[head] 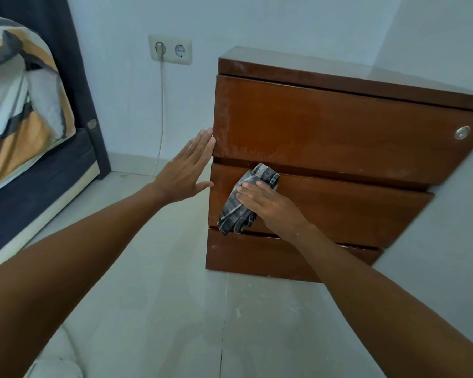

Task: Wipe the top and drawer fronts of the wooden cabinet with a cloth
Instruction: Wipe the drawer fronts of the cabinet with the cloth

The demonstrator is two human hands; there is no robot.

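A brown wooden cabinet (339, 137) with three drawer fronts stands against the white wall. Its top drawer carries a round metal lock (462, 132) at the right. My right hand (271, 205) presses a grey checked cloth (243, 203) flat against the left part of the middle drawer front (352, 211). The cloth hangs down to the gap above the bottom drawer. My left hand (186, 170) is flat with fingers together, its fingertips touching the cabinet's left edge at the height of the top drawer.
A bed (25, 165) with a patterned cover and dark base stands at the left. A double wall socket (171, 50) with a cord plugged in is behind, left of the cabinet. A white panel (448, 227) overlaps the cabinet's right side. Pale tiled floor lies below.
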